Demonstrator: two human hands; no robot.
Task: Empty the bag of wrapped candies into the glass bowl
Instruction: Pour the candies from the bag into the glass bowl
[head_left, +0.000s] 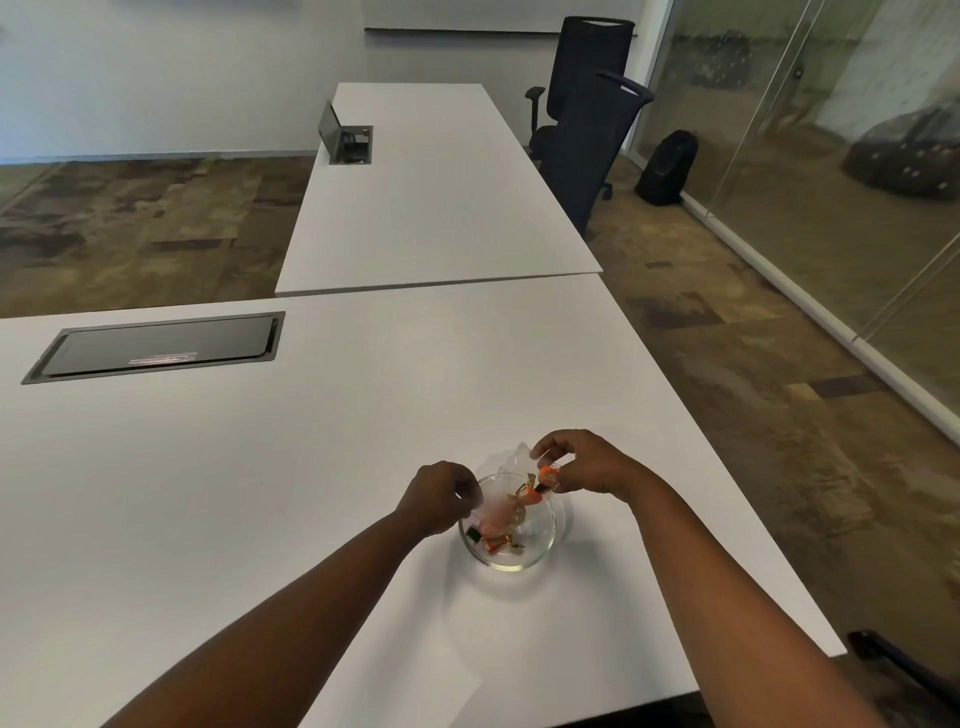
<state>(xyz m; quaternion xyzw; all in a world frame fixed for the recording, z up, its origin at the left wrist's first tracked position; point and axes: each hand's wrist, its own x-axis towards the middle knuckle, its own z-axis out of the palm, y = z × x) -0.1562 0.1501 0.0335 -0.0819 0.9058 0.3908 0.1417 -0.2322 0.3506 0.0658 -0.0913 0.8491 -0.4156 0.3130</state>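
Both hands (511, 486) pinching clear bag (511, 465) above glass bowl (519, 560), wrapped candies (530, 493) spilling in

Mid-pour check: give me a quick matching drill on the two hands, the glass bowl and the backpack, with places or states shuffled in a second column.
Things:
1. left hand
2. right hand
3. glass bowl
4. backpack

Places or states:
A. on the floor by the glass wall
B. on the table, a few candies inside
C. pinching the clear bag at the bowl's left rim
D. holding up the bag's far end, over the bowl

Pairs: 1-C, 2-D, 3-B, 4-A
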